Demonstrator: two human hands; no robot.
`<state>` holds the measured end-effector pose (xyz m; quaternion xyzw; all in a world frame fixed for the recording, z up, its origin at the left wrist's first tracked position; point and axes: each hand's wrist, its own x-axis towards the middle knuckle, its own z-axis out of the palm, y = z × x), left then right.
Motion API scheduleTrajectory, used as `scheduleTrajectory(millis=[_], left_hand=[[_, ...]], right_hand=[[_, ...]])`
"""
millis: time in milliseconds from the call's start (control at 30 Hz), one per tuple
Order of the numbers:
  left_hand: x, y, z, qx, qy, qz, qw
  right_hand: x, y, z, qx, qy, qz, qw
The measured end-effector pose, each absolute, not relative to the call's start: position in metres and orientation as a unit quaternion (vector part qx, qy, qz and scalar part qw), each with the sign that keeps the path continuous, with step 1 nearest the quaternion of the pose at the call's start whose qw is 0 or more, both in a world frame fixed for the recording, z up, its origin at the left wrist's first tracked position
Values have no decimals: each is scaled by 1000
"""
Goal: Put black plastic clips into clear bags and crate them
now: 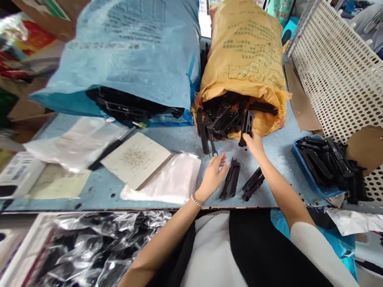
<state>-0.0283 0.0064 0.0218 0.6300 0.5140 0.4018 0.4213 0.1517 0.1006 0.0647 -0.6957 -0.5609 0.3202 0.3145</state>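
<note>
- At the open mouth of the yellow woven sack, toward eleven o'clock from the right hand, is a long, slim black piece with straight sides. The right thumb and fingers are closed on its lower part. One end points to twelve o'clock and the other to six.
- Toward eight o'clock from the right hand is the left hand. Its fingers are loosely bent and a bit apart, and I see nothing in them. They are just beside the black pieces poking out of the sack; I cannot tell if they touch.
- Near three o'clock from the left hand, two slim black pieces lie on the pale blue table top.
- Between three and four o'clock from the right hand, a blue plastic basket holds a heap of such pieces.
- The held piece looks light, stiff and hard. Its smooth sides may slip, and thin parts might catch or snap. Pinching both long sides near the middle should be safest.
</note>
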Motion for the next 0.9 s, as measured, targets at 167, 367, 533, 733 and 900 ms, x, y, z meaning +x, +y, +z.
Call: scheduleTrajectory(millis=[167, 367, 533, 733, 900], left_hand=[[-29, 27, 71, 464, 445, 486, 592], [-32, 2, 103, 432, 380, 384, 722], [-31, -9, 100, 515, 385, 418, 642], [-40, -10, 107, 431, 417, 450, 662], [-44, -7, 115, 288, 422, 399, 761]], right_hand=[[141, 7, 92, -517, -760, 266, 289], [169, 9, 141, -513, -805, 134, 269], [162, 24, 140, -481, -685, 462, 293], [141, 6, 133, -422, -686, 524, 277], [131, -28, 137, -304, -933, 96, 169]])
